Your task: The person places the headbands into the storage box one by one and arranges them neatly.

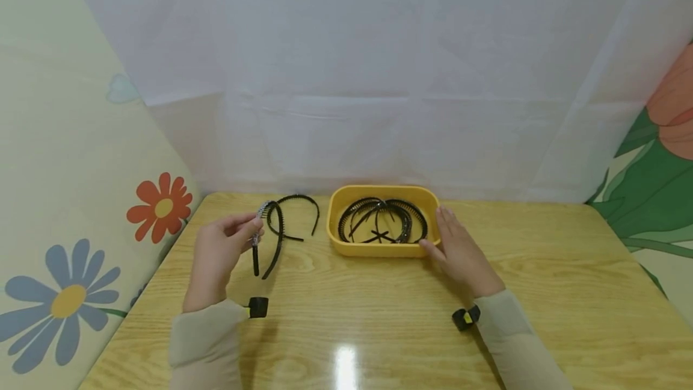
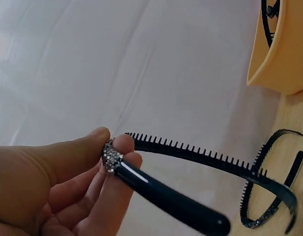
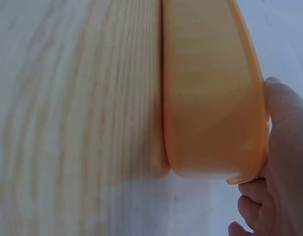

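My left hand (image 1: 219, 251) pinches a black toothed headband (image 1: 275, 245) between thumb and fingers at its glittery section. The held headband is raised over the table, its ends pointing down and its teeth showing in the left wrist view. A second black headband (image 1: 316, 215) lies on the table just behind it. My right hand (image 1: 460, 251) rests against the right end of a yellow plastic box (image 1: 379, 250), fingers along the end wall and thumb at the front rim. Inside the box lie several black headbands (image 1: 414, 212), one with a small bow.
The box stands near the back edge of the wood-grain table (image 1: 325, 312), close to a white cloth backdrop (image 1: 379, 89). Flower-printed fabric (image 1: 70, 137) hangs at the left, and more at the right. A small black device (image 1: 258, 307) sits at each wrist.
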Demonstrator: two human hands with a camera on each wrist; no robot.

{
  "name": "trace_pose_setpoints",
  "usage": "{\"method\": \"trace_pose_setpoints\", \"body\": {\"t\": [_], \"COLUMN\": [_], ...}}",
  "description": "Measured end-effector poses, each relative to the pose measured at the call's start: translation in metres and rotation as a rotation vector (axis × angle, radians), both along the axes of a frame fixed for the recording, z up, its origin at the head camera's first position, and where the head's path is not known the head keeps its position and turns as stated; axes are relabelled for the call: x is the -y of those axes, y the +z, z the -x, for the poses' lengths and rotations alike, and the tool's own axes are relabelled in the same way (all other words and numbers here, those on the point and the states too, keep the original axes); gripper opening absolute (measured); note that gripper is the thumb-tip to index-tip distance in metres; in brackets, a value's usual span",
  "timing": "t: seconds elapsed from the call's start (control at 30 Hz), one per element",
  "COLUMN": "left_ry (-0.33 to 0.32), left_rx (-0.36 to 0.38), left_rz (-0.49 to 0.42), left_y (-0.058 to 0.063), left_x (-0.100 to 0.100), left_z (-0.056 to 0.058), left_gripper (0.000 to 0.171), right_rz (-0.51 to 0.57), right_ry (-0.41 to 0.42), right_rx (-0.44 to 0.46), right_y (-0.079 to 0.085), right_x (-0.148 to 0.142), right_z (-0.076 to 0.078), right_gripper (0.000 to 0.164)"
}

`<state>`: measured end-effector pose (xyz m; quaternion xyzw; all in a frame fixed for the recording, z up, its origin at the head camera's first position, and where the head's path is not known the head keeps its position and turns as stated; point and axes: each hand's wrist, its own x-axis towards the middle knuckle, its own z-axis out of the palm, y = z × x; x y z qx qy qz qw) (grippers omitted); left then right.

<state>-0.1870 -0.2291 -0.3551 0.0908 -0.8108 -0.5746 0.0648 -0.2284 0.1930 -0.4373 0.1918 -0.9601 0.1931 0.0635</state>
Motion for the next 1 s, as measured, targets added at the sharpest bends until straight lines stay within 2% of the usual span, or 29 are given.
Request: {"method": "trace_pose_setpoints", "body": {"t": [0.13,0.3,0.57,0.8,1.0], "left_ry": [-0.010,-0.022,0.023,0.016,-0.004], "left_rx": [-0.054,-0.097,-0.132,-0.196,-0.284], "left_rz": [-0.116,-0.219,-0.274,-0.305,-0.351], "left_y": [0.000,-0.002,-0.005,-0.002,-0.005], "left_x": [-0.008,-0.018,-0.033,-0.054,-0.071], "left_z": [0.002,0.006,0.009,0.008,0.009], "left_gripper": [0.043,0.039,0.041,0.034,0.028], "right_rz": [0.002,0.003,0.009,0.009,0.020], "right_ry": [-0.003,-0.006,-0.006,0.000,-0.002], "right_rx": [0.011,0.016,0.000,-0.014,-0.009], "right_y": [0.000,-0.001,-0.004,-0.004,-0.004], "right_x": [-0.001,-0.002,-0.002,-0.002,-0.002], "right_z": [-0.001,-0.002,-0.001,-0.002,-0.002], "right_gripper": [0.083,0.083,0.082,0.081,0.082]}}
